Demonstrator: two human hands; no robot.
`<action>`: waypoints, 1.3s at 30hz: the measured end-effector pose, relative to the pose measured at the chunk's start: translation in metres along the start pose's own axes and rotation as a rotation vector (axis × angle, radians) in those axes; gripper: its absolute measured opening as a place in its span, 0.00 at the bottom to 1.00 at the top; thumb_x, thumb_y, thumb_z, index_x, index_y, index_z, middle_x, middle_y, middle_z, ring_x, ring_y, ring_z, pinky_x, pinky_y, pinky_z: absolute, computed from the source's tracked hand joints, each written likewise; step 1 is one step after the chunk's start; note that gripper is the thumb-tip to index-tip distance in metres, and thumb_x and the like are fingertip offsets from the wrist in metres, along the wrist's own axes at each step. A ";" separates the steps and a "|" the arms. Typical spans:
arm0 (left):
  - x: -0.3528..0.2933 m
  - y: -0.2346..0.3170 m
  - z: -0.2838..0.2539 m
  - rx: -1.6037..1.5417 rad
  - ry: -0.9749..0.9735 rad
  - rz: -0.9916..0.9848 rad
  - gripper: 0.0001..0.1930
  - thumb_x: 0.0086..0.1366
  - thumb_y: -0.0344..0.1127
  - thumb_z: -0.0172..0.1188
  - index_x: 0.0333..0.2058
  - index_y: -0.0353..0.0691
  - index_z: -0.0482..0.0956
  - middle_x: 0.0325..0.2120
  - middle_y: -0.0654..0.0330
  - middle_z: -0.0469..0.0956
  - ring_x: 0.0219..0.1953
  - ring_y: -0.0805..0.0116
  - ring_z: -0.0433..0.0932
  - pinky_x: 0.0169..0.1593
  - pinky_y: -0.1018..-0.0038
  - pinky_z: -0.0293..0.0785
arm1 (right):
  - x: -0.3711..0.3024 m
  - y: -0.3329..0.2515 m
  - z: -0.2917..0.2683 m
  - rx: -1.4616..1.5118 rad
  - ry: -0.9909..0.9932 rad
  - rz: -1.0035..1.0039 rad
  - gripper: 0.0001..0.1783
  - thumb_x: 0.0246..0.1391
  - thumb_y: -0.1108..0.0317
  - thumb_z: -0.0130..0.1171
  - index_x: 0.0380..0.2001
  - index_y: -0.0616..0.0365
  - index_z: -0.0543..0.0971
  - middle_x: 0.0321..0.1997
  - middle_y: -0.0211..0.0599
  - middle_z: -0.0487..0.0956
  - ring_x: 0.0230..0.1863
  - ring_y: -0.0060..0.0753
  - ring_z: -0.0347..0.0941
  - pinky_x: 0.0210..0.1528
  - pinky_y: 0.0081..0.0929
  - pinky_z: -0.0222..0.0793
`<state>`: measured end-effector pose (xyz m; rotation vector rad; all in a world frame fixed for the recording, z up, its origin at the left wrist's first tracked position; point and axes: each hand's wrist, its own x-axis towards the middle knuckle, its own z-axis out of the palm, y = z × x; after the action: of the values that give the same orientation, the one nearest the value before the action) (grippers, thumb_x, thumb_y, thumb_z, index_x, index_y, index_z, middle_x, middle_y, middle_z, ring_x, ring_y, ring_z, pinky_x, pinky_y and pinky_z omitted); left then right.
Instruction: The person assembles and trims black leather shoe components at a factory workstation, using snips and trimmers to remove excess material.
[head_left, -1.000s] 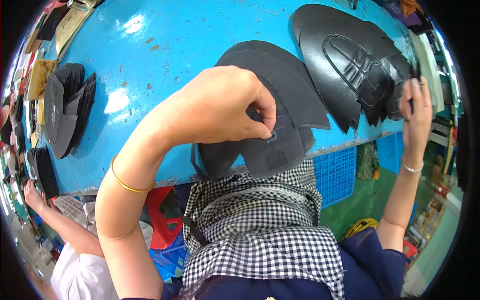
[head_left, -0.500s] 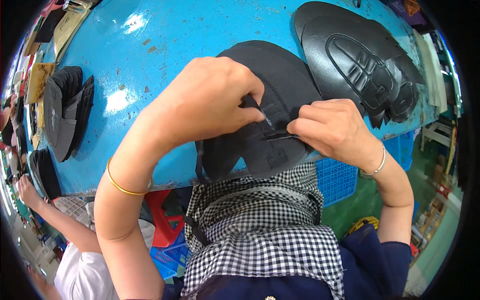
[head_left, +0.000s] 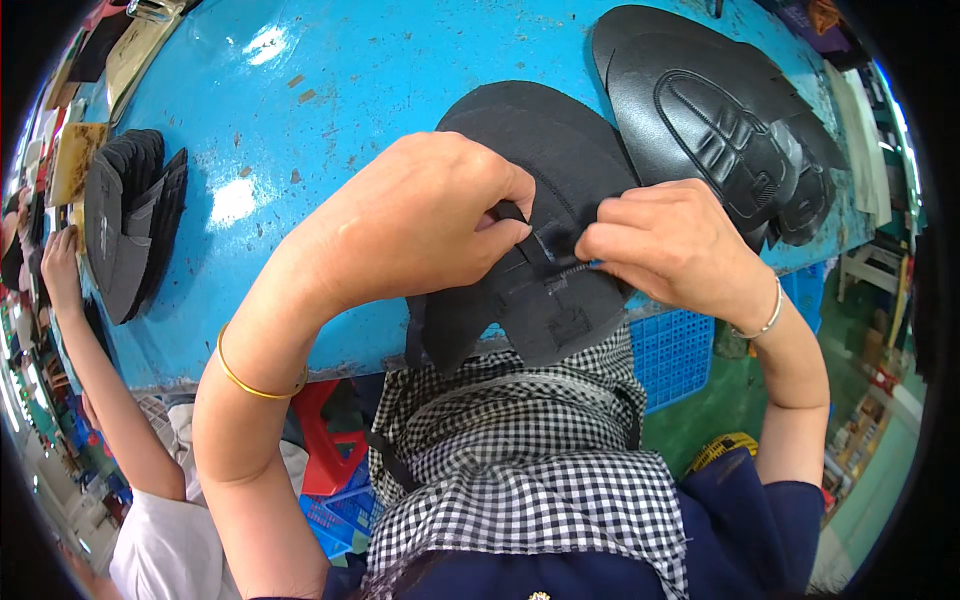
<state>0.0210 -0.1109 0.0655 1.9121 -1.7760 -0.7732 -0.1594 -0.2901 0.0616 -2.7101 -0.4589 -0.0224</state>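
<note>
A black shoe upper [head_left: 570, 320], matte underside facing up, lies over more such pieces at the table's near edge. My left hand [head_left: 415, 220] comes over it from the left, thumb and forefinger pinching a small dark flap of the upper. On the other side my right hand [head_left: 665, 240] has its fingers closed at the upper's inner edge, beside a short line of stitching. Its fingertips are partly hidden, but they appear to grip the material. Close by on the right lies a pile of glossy black shoe uppers [head_left: 650, 115] with stitched, folded details.
Stacked black cut pieces [head_left: 120, 230] stand on the left of the blue table [head_left: 360, 60]. A co-worker's hand [head_left: 62, 262] is beside them. A red stool [head_left: 325, 440] and a blue plastic crate [head_left: 672, 360] are below the table edge.
The upper has shifted slightly and a row of stitching now shows between my hands. My right hand has risen a little. The co-worker's hand has moved up along the table's left side.
</note>
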 end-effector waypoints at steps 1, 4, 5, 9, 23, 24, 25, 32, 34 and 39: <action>-0.001 -0.001 0.002 0.000 0.001 0.000 0.06 0.57 0.32 0.66 0.30 0.37 0.81 0.20 0.49 0.77 0.25 0.48 0.76 0.31 0.61 0.71 | 0.002 -0.002 0.000 -0.056 -0.007 0.026 0.10 0.48 0.68 0.65 0.31 0.49 0.74 0.22 0.30 0.69 0.26 0.33 0.75 0.24 0.32 0.70; -0.002 -0.004 0.006 -0.010 0.082 0.083 0.06 0.57 0.31 0.65 0.30 0.36 0.80 0.20 0.48 0.77 0.26 0.47 0.77 0.31 0.60 0.72 | 0.011 -0.005 0.003 -0.134 0.024 0.059 0.10 0.50 0.64 0.64 0.34 0.50 0.74 0.25 0.30 0.73 0.27 0.35 0.77 0.26 0.34 0.71; -0.003 -0.003 0.006 -0.003 0.079 0.095 0.06 0.57 0.31 0.65 0.31 0.36 0.80 0.22 0.48 0.77 0.28 0.47 0.77 0.33 0.60 0.72 | 0.012 -0.004 0.001 -0.136 0.024 0.060 0.10 0.50 0.64 0.64 0.34 0.50 0.74 0.25 0.30 0.73 0.27 0.35 0.77 0.26 0.34 0.71; -0.009 -0.003 0.005 -0.002 0.095 0.102 0.07 0.58 0.31 0.64 0.34 0.37 0.78 0.25 0.48 0.78 0.32 0.45 0.77 0.38 0.58 0.73 | 0.011 0.003 -0.008 0.114 0.020 0.150 0.13 0.56 0.58 0.62 0.36 0.53 0.75 0.28 0.33 0.78 0.30 0.40 0.78 0.30 0.36 0.71; -0.035 0.015 0.019 -0.222 0.322 -0.103 0.09 0.58 0.24 0.63 0.38 0.37 0.76 0.26 0.57 0.76 0.27 0.59 0.75 0.32 0.72 0.72 | -0.012 0.004 -0.013 0.349 0.190 0.392 0.11 0.58 0.65 0.64 0.34 0.57 0.73 0.23 0.33 0.72 0.24 0.28 0.71 0.28 0.27 0.66; -0.038 0.018 0.023 -0.302 0.280 -0.105 0.10 0.57 0.23 0.64 0.38 0.37 0.77 0.25 0.59 0.76 0.26 0.64 0.75 0.30 0.76 0.72 | -0.018 0.004 -0.014 0.435 0.198 0.465 0.10 0.58 0.68 0.64 0.34 0.58 0.73 0.23 0.31 0.70 0.23 0.23 0.68 0.28 0.24 0.65; -0.038 0.022 0.027 -0.325 0.206 -0.061 0.11 0.54 0.22 0.66 0.37 0.38 0.78 0.27 0.61 0.78 0.25 0.69 0.77 0.29 0.77 0.73 | -0.021 0.002 -0.008 0.524 0.274 0.452 0.08 0.60 0.70 0.62 0.34 0.58 0.72 0.23 0.29 0.70 0.24 0.20 0.65 0.29 0.21 0.64; -0.032 0.032 0.061 -0.123 0.297 -0.081 0.13 0.51 0.25 0.68 0.35 0.42 0.78 0.28 0.60 0.76 0.27 0.60 0.79 0.28 0.67 0.74 | -0.014 -0.008 0.017 0.450 0.282 0.474 0.09 0.59 0.67 0.63 0.34 0.57 0.74 0.23 0.32 0.75 0.22 0.28 0.72 0.27 0.25 0.66; -0.034 0.032 0.061 -0.086 0.338 -0.033 0.12 0.52 0.23 0.66 0.36 0.40 0.77 0.28 0.59 0.74 0.29 0.57 0.79 0.30 0.65 0.75 | -0.015 -0.005 0.023 0.434 0.309 0.444 0.09 0.58 0.66 0.64 0.34 0.57 0.74 0.23 0.33 0.76 0.22 0.32 0.74 0.27 0.26 0.67; -0.034 0.031 0.063 -0.106 0.346 -0.083 0.13 0.52 0.20 0.64 0.37 0.39 0.77 0.29 0.57 0.74 0.29 0.55 0.79 0.32 0.65 0.75 | -0.015 -0.004 0.024 0.425 0.312 0.419 0.08 0.58 0.67 0.64 0.34 0.56 0.74 0.24 0.33 0.77 0.24 0.32 0.76 0.27 0.26 0.68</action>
<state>-0.0443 -0.0758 0.0416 1.9231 -1.4283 -0.5134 -0.1764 -0.2823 0.0398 -2.2744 0.1828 -0.2047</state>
